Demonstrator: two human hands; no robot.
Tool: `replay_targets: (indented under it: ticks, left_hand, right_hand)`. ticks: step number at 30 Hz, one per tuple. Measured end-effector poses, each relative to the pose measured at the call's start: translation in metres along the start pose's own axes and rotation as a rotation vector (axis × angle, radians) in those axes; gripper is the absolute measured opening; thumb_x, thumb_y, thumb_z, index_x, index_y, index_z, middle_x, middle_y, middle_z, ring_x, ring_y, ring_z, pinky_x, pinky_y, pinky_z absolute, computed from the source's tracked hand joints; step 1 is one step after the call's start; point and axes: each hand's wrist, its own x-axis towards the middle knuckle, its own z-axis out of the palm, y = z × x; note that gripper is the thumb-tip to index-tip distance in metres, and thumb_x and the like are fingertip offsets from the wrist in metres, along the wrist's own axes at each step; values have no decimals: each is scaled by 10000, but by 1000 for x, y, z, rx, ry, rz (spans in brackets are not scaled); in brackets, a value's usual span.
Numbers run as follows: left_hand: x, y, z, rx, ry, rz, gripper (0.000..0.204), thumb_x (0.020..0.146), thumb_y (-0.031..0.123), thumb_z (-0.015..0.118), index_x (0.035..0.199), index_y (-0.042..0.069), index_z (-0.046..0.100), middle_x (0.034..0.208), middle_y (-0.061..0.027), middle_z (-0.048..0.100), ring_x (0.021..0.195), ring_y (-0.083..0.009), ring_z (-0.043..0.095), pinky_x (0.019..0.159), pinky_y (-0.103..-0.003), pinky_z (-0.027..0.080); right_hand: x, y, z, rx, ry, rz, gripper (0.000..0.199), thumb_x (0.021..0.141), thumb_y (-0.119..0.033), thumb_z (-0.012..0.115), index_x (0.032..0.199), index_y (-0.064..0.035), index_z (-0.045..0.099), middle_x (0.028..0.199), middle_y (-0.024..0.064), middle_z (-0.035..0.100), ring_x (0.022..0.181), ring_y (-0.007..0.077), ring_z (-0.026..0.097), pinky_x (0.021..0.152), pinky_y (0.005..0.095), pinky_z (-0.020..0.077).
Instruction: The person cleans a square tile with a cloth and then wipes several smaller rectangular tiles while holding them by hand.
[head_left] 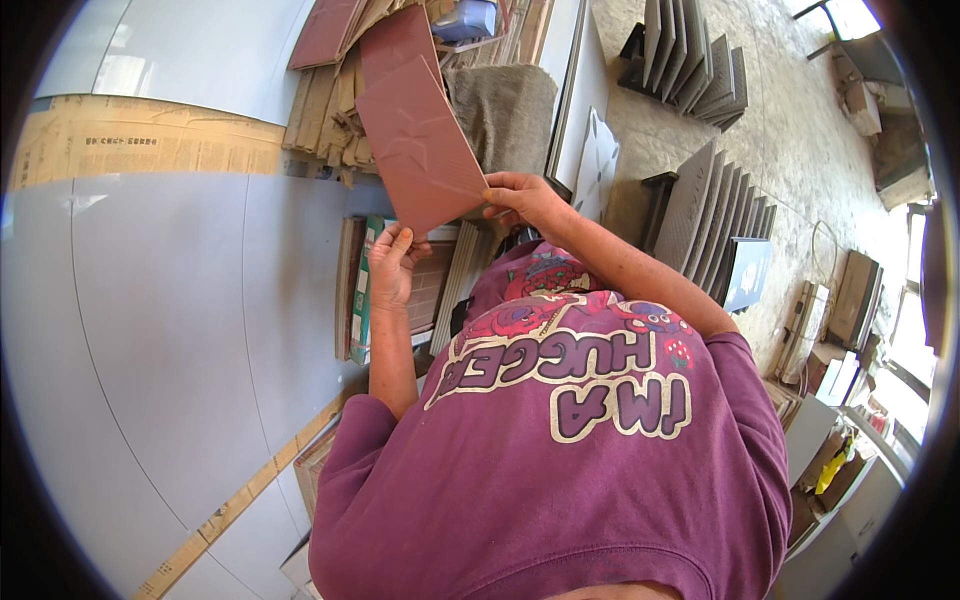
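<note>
Two bare hands pinch a reddish-brown panel by its near edges

We look down past a purple T-shirt [560, 520] at a person's two hands, which hold a thin, flat reddish-brown panel [425, 150] up in front of the body, tilted. Its face carries a faint raised pattern. The left hand [392, 265] grips the nearest corner, thumb on the face, fingers curled beneath. The right hand [527, 200] closes on the right-hand edge, thumb and fingers drawn together; the rest of its grip is partly hidden. The far end overlaps a second reddish panel [398, 38], and we cannot tell whether they touch. Around them lie cardboard strips [318, 115] and a grey cloth [508, 118].

As we judge it, the far end, with no hand under it, could dip or twist if either pinch loosens, and a corner could chip against the neighbouring panel. A sharp edge might also nick the bare fingertips.

As for writing, the T-shirt bears large outlined letters, upside down from here, among cartoon figures. A brown paper strip [200, 150] has a short line of small dark characters, and a green box [362, 290] shows white label patches too small to read
</note>
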Motion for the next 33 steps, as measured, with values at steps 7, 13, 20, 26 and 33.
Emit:
replay_targets:
  ticks: [7,13,20,26,33]
  left_hand:
    - [-16,-9,39,-274,24,64,320,841,169,602,1112,41,492,1010,-90,585,938,-205,575,818,-345,489]
    - [-15,-27,65,-491,-8,-20,382,849,199,592,1174,44,465,1153,-103,533,1066,-242,514,918,-385,437]
    - [-14,-30,91,-478,-56,-25,306,884,177,539,1124,-5,487,1104,-113,558,1036,-224,529,917,-357,435]
    - [-14,-31,90,-464,17,19,349,861,158,566,1164,22,460,1110,-103,555,1034,-226,519,916,-367,420]
    - [-16,-28,92,-462,80,85,297,874,144,541,1126,-1,481,1103,-92,543,1014,-211,523,898,-362,418]
  right_hand:
    - [4,-5,5,67,14,-8,241,839,-181,600,1039,-49,576,910,-3,612,773,81,579,650,206,442]
    - [3,-1,6,172,10,-54,244,831,-170,609,1038,-44,576,890,-1,613,747,75,576,655,206,446]
    - [0,6,11,173,26,-85,218,829,-153,614,1017,-44,595,854,4,622,730,79,581,632,202,446]
    - [-5,4,13,91,6,-72,242,837,-176,616,1040,-47,593,848,-12,618,717,56,564,629,192,436]
    - [-7,3,15,-21,-43,-87,258,853,-195,595,1069,-53,587,855,-18,625,718,48,561,623,189,436]
